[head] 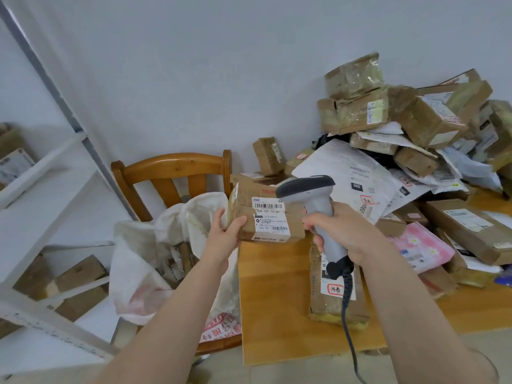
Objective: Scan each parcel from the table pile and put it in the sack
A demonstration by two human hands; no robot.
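A person's left hand [224, 235] is gripping a small brown box [246, 217] by its left end, thumb on the near face and fingers curled behind. The box is hanging over the table's [277, 300] left edge, just right of the sack [155, 245]. Its long axis is running left to right, and its white label [270, 218] is facing the camera. The label is showing a barcode above the digits "305-101-10-6A" and, lower down, "101-10"; the smaller print is blurring out. Red letters on the box are partly hiding behind the scanner [310, 191].

The right hand [342, 235] is wrapping its fingers around the grey scanner's handle. The scanner's dark head is pointing left at the label, the handle slanting down toward the near right, with a dark cable [347, 314] trailing off.

The white sack is sagging open on a wooden chair [171, 167], red Chinese characters showing low on it. A pile [401, 128] of brown boxes and white mailers is filling the table's far right.
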